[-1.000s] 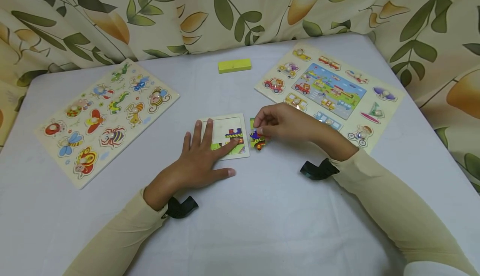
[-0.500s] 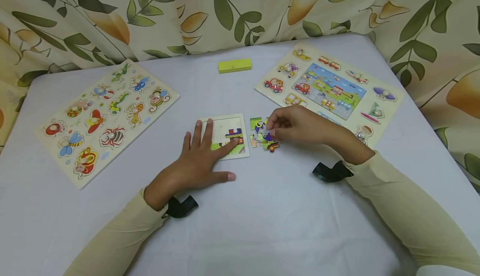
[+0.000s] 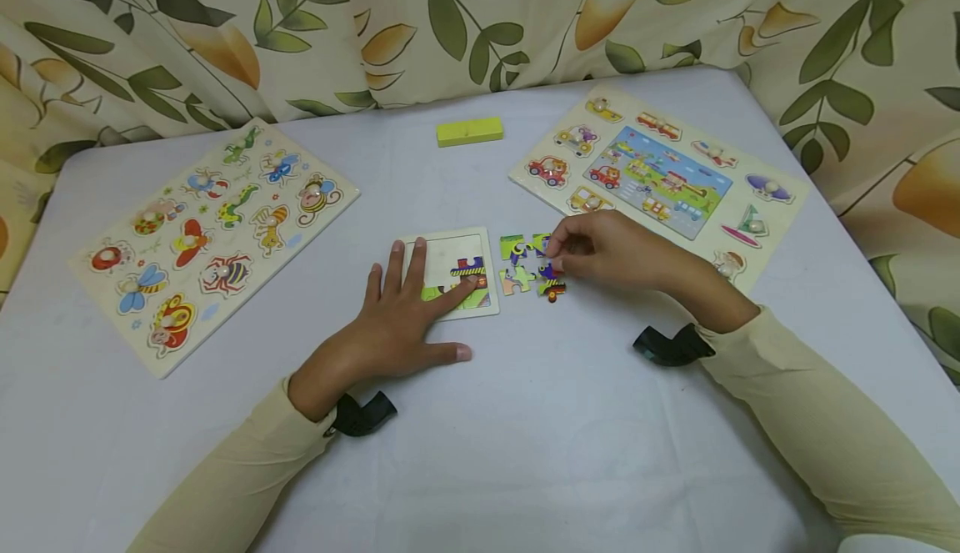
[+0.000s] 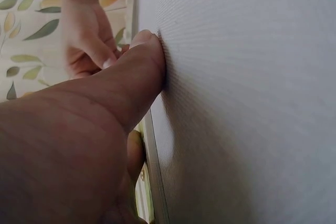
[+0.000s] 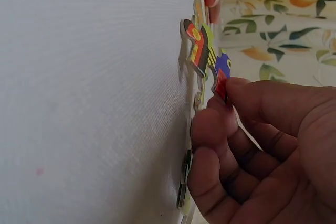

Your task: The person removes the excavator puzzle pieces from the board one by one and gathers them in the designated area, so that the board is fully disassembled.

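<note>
My left hand lies with spread fingers across a small white puzzle tray, its index finger over the few pieces seated at the lower right. The thumb rests on the cloth below the tray. Just right of the tray, my right hand pinches a jigsaw piece between thumb and fingertips. That piece is purple, red and green with a striped band, and it stands tilted close over the table in the right wrist view. Several loose jigsaw pieces lie between the tray and my right hand.
A knobbed insect puzzle board lies at the left. At the right is a knobbed vehicle board, partly covered by my right forearm. A yellow-green block sits at the back, before a leaf-patterned curtain.
My right hand has moved to the right with the pinched piece, and loose pieces now show beside the tray. The left hand has stayed in place.
</note>
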Motion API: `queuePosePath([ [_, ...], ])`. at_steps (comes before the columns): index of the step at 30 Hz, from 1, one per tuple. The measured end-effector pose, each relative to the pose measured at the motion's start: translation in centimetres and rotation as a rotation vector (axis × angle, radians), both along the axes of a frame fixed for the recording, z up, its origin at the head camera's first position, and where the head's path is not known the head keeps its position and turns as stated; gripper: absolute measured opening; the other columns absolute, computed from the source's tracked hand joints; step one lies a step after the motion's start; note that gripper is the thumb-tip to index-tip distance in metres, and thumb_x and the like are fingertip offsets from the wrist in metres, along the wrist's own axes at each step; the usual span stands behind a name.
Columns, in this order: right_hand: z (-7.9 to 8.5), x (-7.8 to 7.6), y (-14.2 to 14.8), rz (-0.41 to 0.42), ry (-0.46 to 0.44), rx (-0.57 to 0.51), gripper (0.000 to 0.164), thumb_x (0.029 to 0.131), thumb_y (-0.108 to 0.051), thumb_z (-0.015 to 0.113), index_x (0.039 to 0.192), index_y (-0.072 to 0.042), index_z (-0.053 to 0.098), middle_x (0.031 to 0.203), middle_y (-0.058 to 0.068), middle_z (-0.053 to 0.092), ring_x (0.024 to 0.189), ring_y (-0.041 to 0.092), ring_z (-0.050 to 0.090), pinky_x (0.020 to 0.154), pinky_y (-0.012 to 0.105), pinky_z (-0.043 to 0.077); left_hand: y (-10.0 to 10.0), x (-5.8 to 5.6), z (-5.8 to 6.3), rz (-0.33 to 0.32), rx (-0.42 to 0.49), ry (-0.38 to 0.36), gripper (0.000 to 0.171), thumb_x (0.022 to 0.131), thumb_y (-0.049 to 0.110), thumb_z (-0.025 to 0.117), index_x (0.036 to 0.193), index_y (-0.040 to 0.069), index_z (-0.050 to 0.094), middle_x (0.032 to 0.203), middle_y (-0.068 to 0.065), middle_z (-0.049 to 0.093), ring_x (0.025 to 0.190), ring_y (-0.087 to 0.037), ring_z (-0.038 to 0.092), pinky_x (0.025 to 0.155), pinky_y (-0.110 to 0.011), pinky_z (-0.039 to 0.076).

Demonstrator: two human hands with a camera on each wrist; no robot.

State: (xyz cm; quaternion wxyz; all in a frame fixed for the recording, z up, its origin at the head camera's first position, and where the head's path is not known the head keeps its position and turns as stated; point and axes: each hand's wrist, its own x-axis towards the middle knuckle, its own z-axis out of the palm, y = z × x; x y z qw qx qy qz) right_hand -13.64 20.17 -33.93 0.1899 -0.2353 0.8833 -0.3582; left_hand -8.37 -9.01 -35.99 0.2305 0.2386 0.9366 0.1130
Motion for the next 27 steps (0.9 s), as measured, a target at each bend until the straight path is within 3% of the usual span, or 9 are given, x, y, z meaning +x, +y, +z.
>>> queuePosePath([
  [11,0.16,-0.31,0.04,0.014,0.026,0.069,0.002,0.091,-0.005,0.068,0.091,-0.006,0.07,0.083,0.001,0.064,0.072,0.017,0.047,0.061,0.025,0.038,-0.06,0.06,0.0,-0.004,0.012,0.002,0.084,0.083,0.064,0.063,0.153,0.041,0.022,0.156,-0.023,-0.021,0.138,-0.042,-0.029,0.107,-0.064,-0.008],
  [21,0.18,-0.45,-0.03,0.0,0.06,0.091,0.006,0.089,-0.004,0.071,0.088,-0.01,0.07,0.082,0.001,0.062,0.076,0.018,0.048,0.064,0.027,0.039,-0.07,0.05,-0.08,-0.002,0.01,0.005,0.084,0.083,0.065,0.063,0.153,0.041,0.023,0.156,-0.023,-0.021,0.138,-0.041,-0.03,0.107,-0.064,-0.009],
  [27,0.05,-0.61,-0.19,0.008,0.072,0.089,0.006,0.09,-0.004,0.069,0.094,-0.006,0.072,0.09,0.002,0.068,0.079,0.017,0.049,0.067,0.026,0.04,-0.13,0.05,-0.14,-0.004,0.008,0.01,0.083,0.083,0.065,0.063,0.153,0.041,0.023,0.157,-0.023,-0.02,0.138,-0.041,-0.029,0.107,-0.064,-0.008],
])
